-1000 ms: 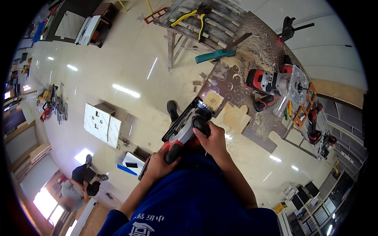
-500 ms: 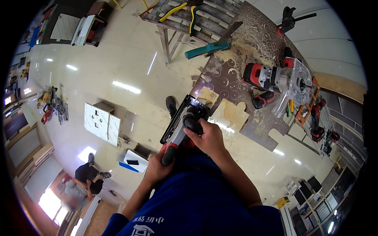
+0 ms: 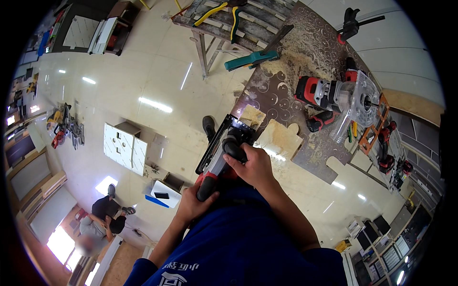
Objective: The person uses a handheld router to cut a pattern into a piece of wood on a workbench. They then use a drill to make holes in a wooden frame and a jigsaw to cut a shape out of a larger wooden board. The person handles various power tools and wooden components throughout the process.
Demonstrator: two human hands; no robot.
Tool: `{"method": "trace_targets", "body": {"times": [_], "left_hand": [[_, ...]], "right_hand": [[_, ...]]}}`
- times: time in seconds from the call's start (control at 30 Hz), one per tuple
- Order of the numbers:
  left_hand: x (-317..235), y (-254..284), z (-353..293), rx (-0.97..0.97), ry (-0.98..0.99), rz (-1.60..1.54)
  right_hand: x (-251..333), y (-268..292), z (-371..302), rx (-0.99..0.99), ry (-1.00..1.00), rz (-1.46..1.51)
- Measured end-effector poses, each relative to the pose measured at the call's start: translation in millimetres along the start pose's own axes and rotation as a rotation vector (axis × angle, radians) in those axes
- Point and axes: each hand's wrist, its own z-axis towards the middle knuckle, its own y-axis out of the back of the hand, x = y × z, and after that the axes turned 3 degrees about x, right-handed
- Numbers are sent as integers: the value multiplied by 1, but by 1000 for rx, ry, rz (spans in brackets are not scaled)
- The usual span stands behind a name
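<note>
Close in front of my body I hold a circular saw (image 3: 220, 163), black, silver and red, with a long black base plate facing left. My left hand (image 3: 192, 199) is wrapped round its rear black handle. The fingers of my right hand (image 3: 255, 164) close round the black front grip. The saw's far end is beside a small wooden block (image 3: 252, 116) at the edge of the brown patterned board (image 3: 274, 107). A larger notched wooden piece (image 3: 278, 139) lies right of the saw. The blade is hidden.
A red and black router (image 3: 329, 95) with a clear base lies on the sawdust-covered board. A green clamp (image 3: 252, 60) grips its left edge; a black clamp (image 3: 350, 26) stands beyond. Yellow-handled pliers (image 3: 234, 21) rest on a slatted bench. A person (image 3: 102, 214) sits at lower left.
The view has shifted very slightly. Both hands stay on the saw, which has hardly moved.
</note>
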Motion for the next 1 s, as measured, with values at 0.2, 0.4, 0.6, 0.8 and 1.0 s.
{"method": "trace_targets", "body": {"times": [0.2,0.4,0.6,0.8,1.0], "left_hand": [[1,2,2,-4,3,30],[2,3,2,-3,12,36],[3,-1,5,-41,-3,42],[1,-6,4,-90,12,67],[0,-5,5,-87,11,64]], "right_hand": [[1,-1,1,-31,17,-28],[2,0,2,-47,13,-41],[2,1,3,-35,2,-60],[1,1,4,-27,-8,-88],[3,1,4,-44,-25,-49]]}}
